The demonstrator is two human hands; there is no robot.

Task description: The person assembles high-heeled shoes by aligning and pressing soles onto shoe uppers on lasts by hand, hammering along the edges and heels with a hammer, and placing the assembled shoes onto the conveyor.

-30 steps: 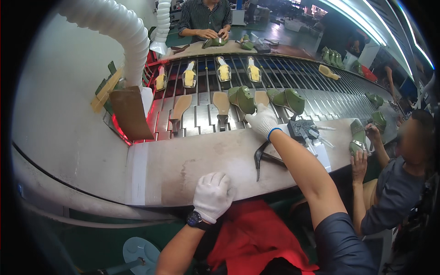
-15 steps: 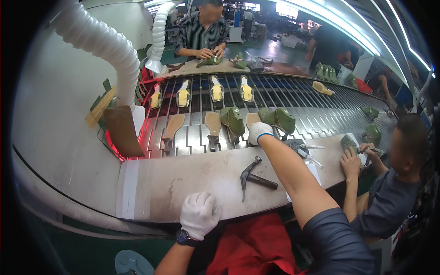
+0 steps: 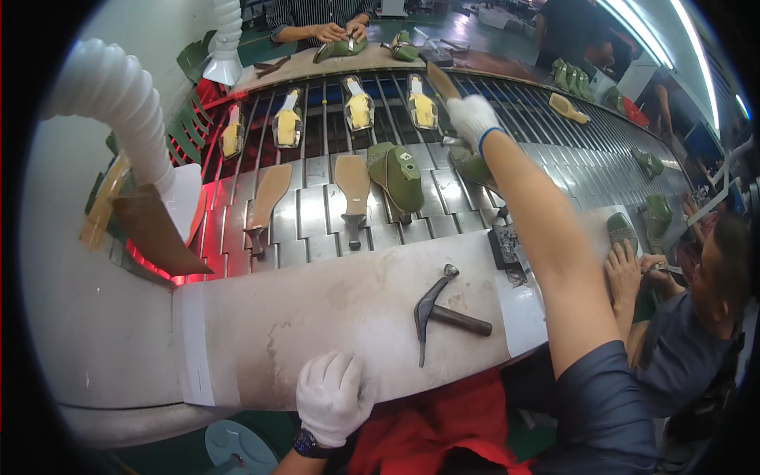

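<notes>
My right hand (image 3: 473, 120), in a white glove, is closed around a tan shoe sole (image 3: 442, 81) with a dark heel, held over the conveyor. Below its wrist, a green shoe upper (image 3: 473, 168) is partly hidden by my forearm. Left of it a green shoe upper (image 3: 396, 176) stands on the metal slats. Two heeled soles, a tan sole (image 3: 351, 176) and another tan sole (image 3: 271, 188), lie farther left. My gloved left hand (image 3: 334, 396) rests at the bench's near edge, fingers curled in, with nothing visible in it. A hammer (image 3: 438, 311) lies on the bench.
Several yellow-padded shoe lasts (image 3: 359, 109) lie across the conveyor bars (image 3: 317, 134). A white ribbed hose (image 3: 119, 103) hangs at left beside a red-lit opening. One co-worker (image 3: 685, 317) handles a green shoe at right; another person (image 3: 328, 24) works across the conveyor.
My right hand has lifted the sole off the slats and carried it away from me, toward the far side. My left hand stays at the bench edge. The head view has shifted.
</notes>
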